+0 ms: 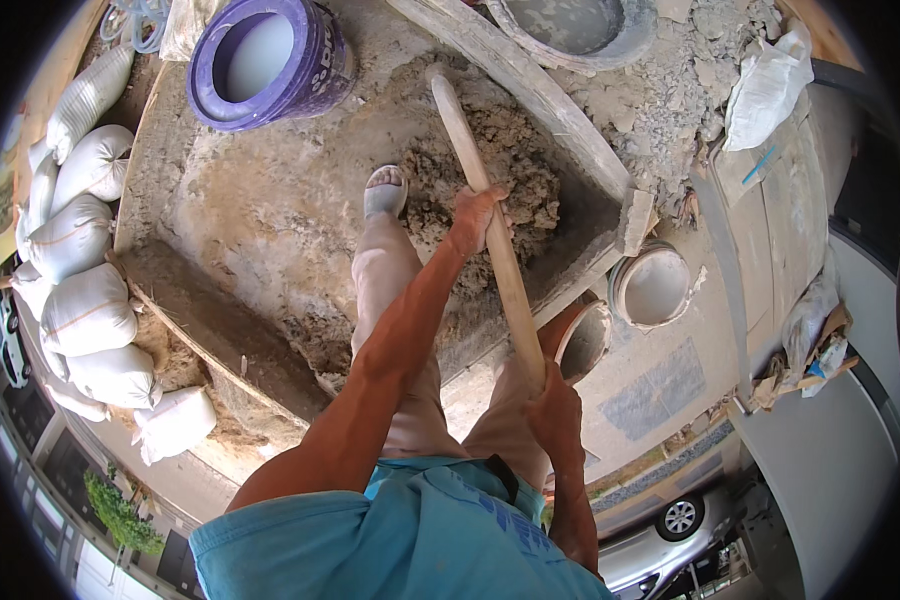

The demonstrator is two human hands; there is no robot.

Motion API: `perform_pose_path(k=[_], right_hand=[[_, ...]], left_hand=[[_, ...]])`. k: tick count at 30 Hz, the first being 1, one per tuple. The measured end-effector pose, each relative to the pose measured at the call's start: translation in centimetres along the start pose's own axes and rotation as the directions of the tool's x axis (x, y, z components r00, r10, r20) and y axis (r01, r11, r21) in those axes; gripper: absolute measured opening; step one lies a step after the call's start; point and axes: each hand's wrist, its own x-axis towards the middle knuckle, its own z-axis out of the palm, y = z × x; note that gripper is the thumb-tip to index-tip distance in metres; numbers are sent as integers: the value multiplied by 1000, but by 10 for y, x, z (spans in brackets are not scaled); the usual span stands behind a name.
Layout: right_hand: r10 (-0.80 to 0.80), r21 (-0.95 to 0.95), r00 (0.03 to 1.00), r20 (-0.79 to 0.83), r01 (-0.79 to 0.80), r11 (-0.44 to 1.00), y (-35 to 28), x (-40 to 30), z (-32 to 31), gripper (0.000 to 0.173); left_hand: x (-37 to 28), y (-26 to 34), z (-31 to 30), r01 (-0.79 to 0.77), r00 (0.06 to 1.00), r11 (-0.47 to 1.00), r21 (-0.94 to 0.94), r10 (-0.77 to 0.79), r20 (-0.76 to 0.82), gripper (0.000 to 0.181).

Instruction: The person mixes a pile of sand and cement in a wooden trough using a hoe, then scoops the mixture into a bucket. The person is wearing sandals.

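A long wooden handle [506, 274] slants across the middle of the view. My left hand [482, 212] grips it around its middle, and my right hand [553, 409] closes on its lower end near my hip. The handle's far end reaches a heap of wet, crumbly mortar [521, 169], where no tool head can be made out. The heap lies in a shallow, board-sided mixing trough [247, 195]. One of my feet, in a pale sandal [385, 196], stands in the trough beside the heap.
A purple bucket [321, 67] of whitish liquid stands in the trough's far left part. White sacks [90, 309] line the left side. Beyond the right boards are a round tub [630, 45], two smaller buckets [621, 289] [586, 341] and rubble [656, 112]. A silver car [652, 551] stands at lower right.
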Motion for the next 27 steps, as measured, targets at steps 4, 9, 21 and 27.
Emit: perform_pose_path(k=[4,9,21,27], right_hand=[[83,55,995,48,-85,995,-4,-30,-18,38],[101,103,993,57,-106,989,-2,-74,-36,39],[173,55,968,184,-186,981,46,-128,-45,36],[91,83,987,130,-102,991,82,-119,-23,34]], left_hand=[[-24,1,10,35,997,999,-18,-34,72,25],[-24,8,25,84,995,994,-72,-80,61,26],[-47,-75,21,272,961,962,5,-272,40,15],[-29,-83,19,301,953,951,73,-297,-58,21]])
